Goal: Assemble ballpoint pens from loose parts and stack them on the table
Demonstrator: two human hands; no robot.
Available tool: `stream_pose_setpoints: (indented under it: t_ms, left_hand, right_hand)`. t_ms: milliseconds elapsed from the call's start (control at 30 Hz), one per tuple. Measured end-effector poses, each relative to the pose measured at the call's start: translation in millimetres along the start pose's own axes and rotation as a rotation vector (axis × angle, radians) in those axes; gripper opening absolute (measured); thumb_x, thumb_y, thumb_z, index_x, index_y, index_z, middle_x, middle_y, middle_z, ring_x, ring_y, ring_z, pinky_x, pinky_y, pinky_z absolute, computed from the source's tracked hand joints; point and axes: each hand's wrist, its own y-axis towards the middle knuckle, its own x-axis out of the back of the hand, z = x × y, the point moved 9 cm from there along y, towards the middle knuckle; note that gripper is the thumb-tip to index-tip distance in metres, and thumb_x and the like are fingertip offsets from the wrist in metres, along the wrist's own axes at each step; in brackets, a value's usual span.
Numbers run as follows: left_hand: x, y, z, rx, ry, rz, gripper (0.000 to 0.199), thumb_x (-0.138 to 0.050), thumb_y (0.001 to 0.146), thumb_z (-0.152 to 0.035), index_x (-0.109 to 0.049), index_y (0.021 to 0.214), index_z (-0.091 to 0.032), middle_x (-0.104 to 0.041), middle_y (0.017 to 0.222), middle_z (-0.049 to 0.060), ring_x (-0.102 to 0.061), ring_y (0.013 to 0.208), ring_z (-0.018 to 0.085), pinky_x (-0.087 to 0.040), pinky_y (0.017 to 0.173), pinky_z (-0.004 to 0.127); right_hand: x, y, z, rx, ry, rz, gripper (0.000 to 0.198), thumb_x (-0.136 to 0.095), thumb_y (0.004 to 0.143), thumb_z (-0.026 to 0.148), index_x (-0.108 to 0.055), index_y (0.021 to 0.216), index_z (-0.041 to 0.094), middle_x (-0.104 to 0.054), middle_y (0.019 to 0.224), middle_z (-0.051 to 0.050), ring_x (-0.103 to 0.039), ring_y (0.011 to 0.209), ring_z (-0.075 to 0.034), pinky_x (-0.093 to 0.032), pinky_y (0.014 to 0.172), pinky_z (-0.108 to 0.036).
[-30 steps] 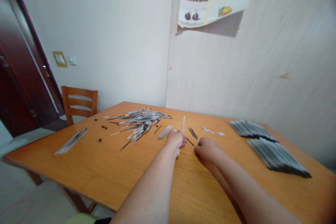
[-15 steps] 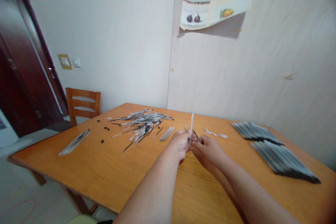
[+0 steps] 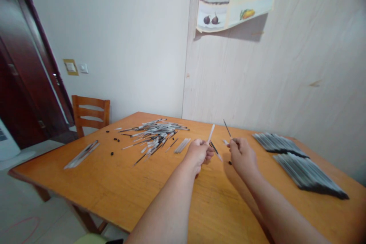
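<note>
My left hand (image 3: 199, 153), above the middle of the table, is closed on a translucent white pen barrel (image 3: 211, 132) that sticks up at a tilt. Just right of its fingers is a slim black-and-clear pen part (image 3: 215, 149); whether it is held or lying there I cannot tell. My right hand (image 3: 241, 154) is apart from the left, its fingers pinching a thin dark pen refill (image 3: 227, 127) that points up and left. A small black piece (image 3: 230, 162) shows under the right fingers, its link to the refill unclear.
A loose heap of refills (image 3: 156, 133) lies on the wooden table (image 3: 120, 190), with a few clear barrels (image 3: 182, 145) beside it. Small black plugs (image 3: 112, 153) and another bundle (image 3: 81, 155) lie left. Two rows of pens (image 3: 310, 175) lie right. A chair (image 3: 90, 112) stands behind.
My right hand has moved right and up, away from the left, and a dark refill now stands up from its fingers. The barrel in my left hand has tilted slightly right.
</note>
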Motion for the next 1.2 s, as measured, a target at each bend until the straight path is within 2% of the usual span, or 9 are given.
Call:
stream_pose_setpoints:
  t_ms: [100, 200, 333, 467, 667, 767, 900, 1067, 1200]
  left_hand:
    - [-6, -1, -1, -0.037, 0.158, 0.045, 0.012, -0.058, 0.085, -0.027, -0.056, 0.083, -0.015, -0.066, 0.073, 0.005, -0.055, 0.052, 0.008, -0.038, 0.048, 0.019]
    - [-10, -2, -3, -0.061, 0.191, 0.085, 0.007, -0.06, 0.08, -0.023, -0.057, 0.081, -0.016, -0.065, 0.069, 0.003, -0.052, 0.05, 0.008, -0.037, 0.047, 0.019]
    - [-9, -2, -9, -0.099, 0.132, 0.091, 0.011, -0.065, 0.076, -0.025, -0.058, 0.078, -0.016, -0.063, 0.067, 0.002, -0.05, 0.051, 0.007, -0.035, 0.049, 0.019]
    - [-4, 0, -15, -0.137, -0.051, 0.073, 0.02, -0.071, 0.071, -0.03, -0.059, 0.079, -0.016, -0.062, 0.069, 0.002, -0.05, 0.053, 0.007, -0.036, 0.052, 0.019]
    - [0, 0, -24, -0.217, -0.171, 0.041, 0.019, -0.074, 0.069, -0.026, -0.059, 0.076, -0.017, -0.056, 0.068, -0.003, -0.048, 0.059, 0.005, -0.038, 0.059, 0.017]
    - [3, 0, -25, -0.222, -0.175, 0.011, 0.019, -0.072, 0.072, -0.028, -0.058, 0.079, -0.017, -0.061, 0.077, 0.0, -0.056, 0.071, 0.008, -0.042, 0.067, 0.019]
    - [2, -1, -27, -0.213, -0.135, 0.016, 0.021, -0.069, 0.077, -0.034, -0.062, 0.088, -0.017, -0.065, 0.086, 0.003, -0.058, 0.075, 0.01, -0.044, 0.068, 0.019]
    - [2, 0, -26, -0.188, -0.128, 0.059, 0.03, -0.064, 0.081, -0.039, -0.065, 0.103, -0.019, -0.06, 0.082, 0.002, -0.054, 0.066, 0.008, -0.043, 0.062, 0.019]
    - [1, 0, -24, -0.176, -0.074, 0.1, 0.037, -0.062, 0.081, -0.042, -0.067, 0.109, -0.019, -0.059, 0.085, 0.004, -0.051, 0.063, 0.007, -0.034, 0.051, 0.016]
  right_hand:
    - [17, 1, 8, 0.071, -0.014, -0.104, 0.037, -0.035, 0.094, 0.041, -0.058, 0.11, 0.017, -0.066, 0.11, -0.013, -0.059, 0.102, -0.025, -0.041, 0.082, -0.033]
    - [16, 1, 15, 0.135, -0.01, -0.077, 0.037, -0.034, 0.094, 0.039, -0.057, 0.113, 0.016, -0.062, 0.122, -0.015, -0.054, 0.113, -0.026, -0.039, 0.091, -0.035]
    - [3, 1, 12, 0.129, -0.032, 0.013, 0.036, -0.035, 0.094, 0.039, -0.059, 0.108, 0.016, -0.066, 0.104, -0.013, -0.058, 0.101, -0.025, -0.041, 0.084, -0.034]
    - [-4, -3, 13, 0.131, -0.013, 0.04, 0.034, -0.034, 0.093, 0.039, -0.06, 0.097, 0.018, -0.066, 0.088, -0.008, -0.059, 0.084, -0.022, -0.04, 0.072, -0.03]
    - [-26, -14, 21, 0.157, 0.091, 0.18, 0.03, -0.037, 0.092, 0.039, -0.059, 0.086, 0.019, -0.066, 0.081, -0.007, -0.06, 0.079, -0.02, -0.041, 0.071, -0.029]
    - [-20, -12, 17, 0.122, 0.147, 0.144, 0.028, -0.041, 0.089, 0.037, -0.061, 0.094, 0.017, -0.068, 0.086, -0.007, -0.061, 0.082, -0.02, -0.042, 0.073, -0.029]
    - [-2, -4, 4, -0.016, 0.274, 0.075, 0.039, -0.047, 0.086, 0.036, -0.056, 0.118, 0.015, -0.068, 0.08, -0.005, -0.062, 0.073, -0.018, -0.045, 0.067, -0.029]
    - [16, 0, 9, -0.079, 0.543, 0.032, 0.031, -0.059, 0.079, 0.036, -0.064, 0.1, 0.014, -0.068, 0.082, -0.006, -0.061, 0.072, -0.017, -0.049, 0.069, -0.029]
    - [21, 2, 13, -0.125, 0.868, 0.036, 0.037, -0.069, 0.076, 0.038, -0.064, 0.103, 0.013, -0.07, 0.088, -0.008, -0.064, 0.076, -0.016, -0.052, 0.075, -0.032]
